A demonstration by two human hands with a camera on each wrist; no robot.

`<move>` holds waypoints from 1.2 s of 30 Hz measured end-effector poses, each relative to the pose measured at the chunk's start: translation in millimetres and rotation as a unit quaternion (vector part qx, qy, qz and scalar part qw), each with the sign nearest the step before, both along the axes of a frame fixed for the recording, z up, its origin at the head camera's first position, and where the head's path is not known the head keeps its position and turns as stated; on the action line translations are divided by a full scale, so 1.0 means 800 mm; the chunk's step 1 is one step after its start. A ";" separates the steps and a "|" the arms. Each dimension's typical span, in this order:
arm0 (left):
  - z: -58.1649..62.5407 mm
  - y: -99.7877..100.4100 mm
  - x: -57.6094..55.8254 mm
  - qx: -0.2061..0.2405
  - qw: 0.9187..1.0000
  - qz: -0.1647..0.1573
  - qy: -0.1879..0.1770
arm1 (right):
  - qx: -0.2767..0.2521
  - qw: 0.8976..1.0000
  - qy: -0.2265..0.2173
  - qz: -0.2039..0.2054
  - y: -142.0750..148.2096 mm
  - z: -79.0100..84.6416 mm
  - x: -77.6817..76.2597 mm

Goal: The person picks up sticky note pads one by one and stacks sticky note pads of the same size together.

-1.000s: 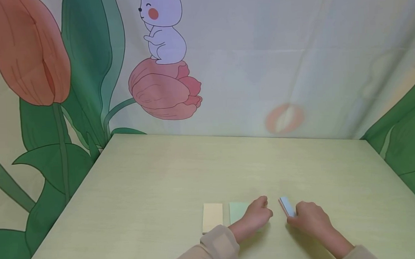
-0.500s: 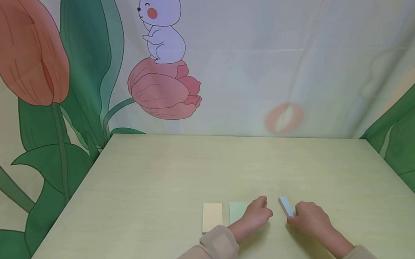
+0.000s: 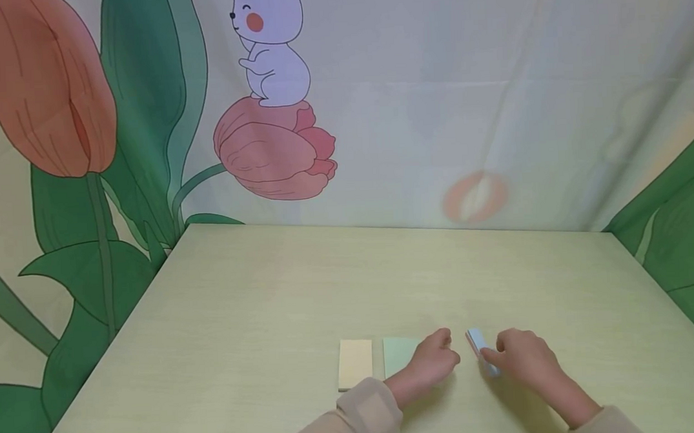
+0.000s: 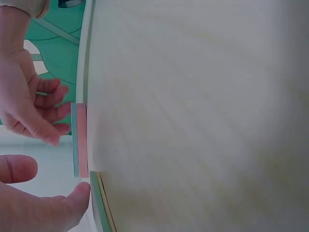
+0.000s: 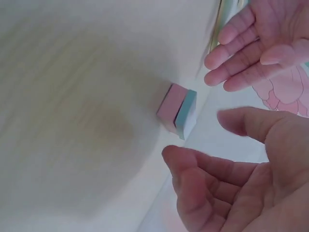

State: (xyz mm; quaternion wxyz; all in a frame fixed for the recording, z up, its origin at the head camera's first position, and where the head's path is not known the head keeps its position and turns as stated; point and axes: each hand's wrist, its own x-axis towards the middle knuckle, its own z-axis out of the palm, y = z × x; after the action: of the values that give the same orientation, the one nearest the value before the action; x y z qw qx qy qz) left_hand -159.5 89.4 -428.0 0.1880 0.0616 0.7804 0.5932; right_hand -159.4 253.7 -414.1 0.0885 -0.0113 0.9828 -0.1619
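Observation:
A small flat rectangular blue block (image 3: pixel 475 340) lies on a pink one (image 5: pixel 171 107), the two forming a stack at a slant on the table. My right hand (image 3: pixel 526 358) is beside this stack, thumb and index finger apart; in the right wrist view the stack stands beyond the fingertips. My left hand (image 3: pixel 431 361) reaches over a flat green block (image 3: pixel 398 353) and partly covers it. In the left wrist view a fingertip (image 4: pixel 82 191) is right at the green block's end, with a thin yellowish layer (image 4: pixel 105 200) beneath the green. The left fingers look relaxed and hold nothing.
Left of the green block lies a pale yellow rectangular block (image 3: pixel 356 363). The light table (image 3: pixel 241 324) ends at a hanging cloth (image 3: pixel 412 110) printed with tulips and a white rabbit.
My right hand has let go of the blue and pink stack and shifted slightly up and right, uncovering its near end. The left hand has moved a touch to the right.

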 end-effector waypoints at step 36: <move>-0.009 0.032 0.008 0.086 0.995 -0.021 -0.054 | -0.388 0.909 -0.119 -0.098 0.002 -0.007 -0.002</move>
State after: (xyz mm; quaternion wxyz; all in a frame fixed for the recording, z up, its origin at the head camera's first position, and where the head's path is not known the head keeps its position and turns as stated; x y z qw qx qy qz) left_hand -152.9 115.3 -435.4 0.2362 0.0620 0.7136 0.6566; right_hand -160.9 255.5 -420.0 0.1770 0.0706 0.8210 -0.5382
